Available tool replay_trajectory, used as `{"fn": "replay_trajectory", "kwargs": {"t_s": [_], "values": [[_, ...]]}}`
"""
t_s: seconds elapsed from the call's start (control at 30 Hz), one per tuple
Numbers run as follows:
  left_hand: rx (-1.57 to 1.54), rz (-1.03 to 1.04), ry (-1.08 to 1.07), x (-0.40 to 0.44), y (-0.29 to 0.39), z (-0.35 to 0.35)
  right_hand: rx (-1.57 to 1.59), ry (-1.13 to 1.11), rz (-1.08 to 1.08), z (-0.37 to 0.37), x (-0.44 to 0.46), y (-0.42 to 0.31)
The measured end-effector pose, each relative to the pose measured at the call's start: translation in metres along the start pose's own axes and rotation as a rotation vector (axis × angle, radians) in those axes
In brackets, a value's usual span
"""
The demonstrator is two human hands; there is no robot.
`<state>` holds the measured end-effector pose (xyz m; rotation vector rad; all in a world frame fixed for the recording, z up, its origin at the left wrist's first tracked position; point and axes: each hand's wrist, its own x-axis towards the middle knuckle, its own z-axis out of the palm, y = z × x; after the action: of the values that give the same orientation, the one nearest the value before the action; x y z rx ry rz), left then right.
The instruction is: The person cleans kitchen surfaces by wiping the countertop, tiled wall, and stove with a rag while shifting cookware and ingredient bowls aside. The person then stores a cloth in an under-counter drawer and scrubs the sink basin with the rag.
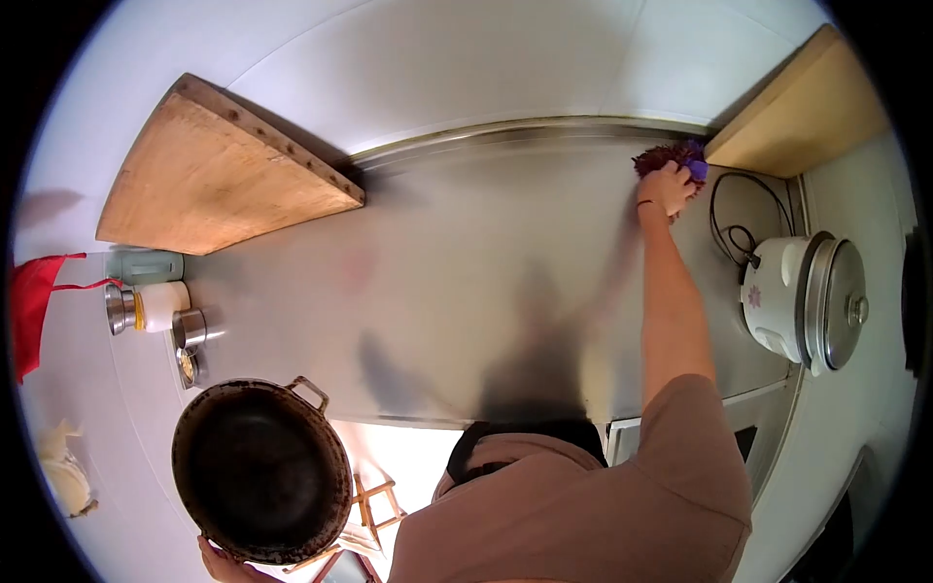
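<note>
Right hand (665,190): fingers part-curled over a shaggy dark-red and purple cloth (653,158), pressing it on the table's back right corner.
Left hand (225,564): gripping the near rim of a round, blackened metal pan (262,466), far handle jutting out; how tightly it closes cannot be told.
Steel table (437,253): brushed and grey, bearing both boards.
Boards: thick tan wooden board (219,185) at left; pale wooden board (812,112) just beside the cloth.
Rice cooker (775,296): white, silver-lidded, near a black cable (717,228).
Cloth work: apparently wiping; shifting it calls for care around board and cable, pan held steady.
</note>
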<state>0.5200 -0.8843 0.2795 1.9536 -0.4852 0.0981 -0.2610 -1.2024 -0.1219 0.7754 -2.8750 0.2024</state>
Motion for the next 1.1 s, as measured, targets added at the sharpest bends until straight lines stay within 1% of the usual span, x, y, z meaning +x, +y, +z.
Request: {"fn": "replay_trajectory", "kwargs": {"t_s": [0.03,0.07,0.1,0.13,0.17,0.2,0.23,0.27,0.3,0.33,0.37,0.4,0.47,0.5,0.57,0.63,0.7,0.77,0.8,0.87,0.9,0.97,1.0,1.07,1.1], "values": [[0.139,0.007,0.009,0.000,0.003,0.000,-0.072,-0.058,0.026,-0.001,-0.003,-0.018],[0.272,0.015,0.016,-0.003,0.004,0.002,-0.078,-0.044,-0.082,0.013,-0.013,-0.034],[0.265,0.011,0.014,-0.017,0.011,0.012,-0.108,-0.024,-0.233,0.004,-0.033,-0.055],[0.255,0.085,0.065,-0.041,0.023,0.027,-0.384,-0.144,-0.523,-0.009,-0.056,-0.075],[0.242,0.159,0.118,-0.054,0.028,0.038,-0.270,0.049,-0.672,0.013,-0.080,-0.098],[0.233,0.155,0.118,-0.054,0.025,0.039,-0.101,0.005,-0.785,0.016,-0.103,-0.122],[0.212,0.240,0.081,-0.054,0.019,0.037,0.079,-0.096,-0.941,0.003,-0.127,-0.140],[0.190,0.326,0.046,-0.052,0.014,0.033,0.250,-0.098,-1.087,-0.006,-0.146,-0.157],[0.264,0.233,0.069,-0.036,0.000,0.022,0.522,-0.386,-1.121,-0.019,-0.157,-0.179],[0.248,0.238,0.068,-0.040,0.004,0.029,0.603,-0.348,-1.338,-0.030,-0.167,-0.195],[0.284,0.196,0.078,-0.050,0.013,0.035,0.736,-0.295,-1.545,-0.037,-0.174,-0.211],[0.322,0.155,0.088,-0.060,0.021,0.041,0.828,-0.077,-1.589,-0.043,-0.182,-0.224],[0.359,0.184,0.056,-0.070,0.027,0.045,0.719,-0.039,-1.595,-0.066,-0.177,-0.241],[0.354,0.175,0.058,-0.071,0.028,0.049,0.723,-0.027,-1.582,-0.064,-0.166,-0.245],[0.333,0.158,0.067,-0.072,0.029,0.056,0.547,-0.157,-1.298,-0.052,-0.130,-0.244],[0.315,0.146,0.070,-0.072,0.028,0.061,0.705,0.040,-1.229,-0.042,-0.091,-0.206],[0.296,0.123,0.070,-0.071,0.025,0.064,0.732,0.165,-1.017,-0.030,-0.056,-0.164],[0.291,0.103,0.071,-0.070,0.022,0.067,0.747,0.274,-0.673,-0.008,-0.024,-0.117],[0.281,0.095,0.072,-0.070,0.020,0.069,0.846,0.167,-0.445,-0.018,-0.009,-0.095],[0.270,0.078,0.070,-0.069,0.018,0.070,0.998,0.331,-0.069,0.001,0.019,-0.062],[0.261,0.068,0.070,-0.069,0.016,0.071,0.997,0.338,-0.077,-0.005,0.025,-0.056],[0.256,0.048,0.069,-0.068,0.014,0.072,1.401,0.234,0.405,-0.025,0.035,-0.050],[0.246,0.037,0.070,-0.069,0.013,0.071,1.408,0.237,0.398,-0.022,0.037,-0.057],[0.233,0.011,0.075,-0.068,0.010,0.069,1.305,0.263,0.341,-0.007,0.042,-0.088],[0.224,-0.001,0.081,-0.067,0.008,0.067,1.268,0.427,0.371,-0.015,0.030,-0.116]]}}
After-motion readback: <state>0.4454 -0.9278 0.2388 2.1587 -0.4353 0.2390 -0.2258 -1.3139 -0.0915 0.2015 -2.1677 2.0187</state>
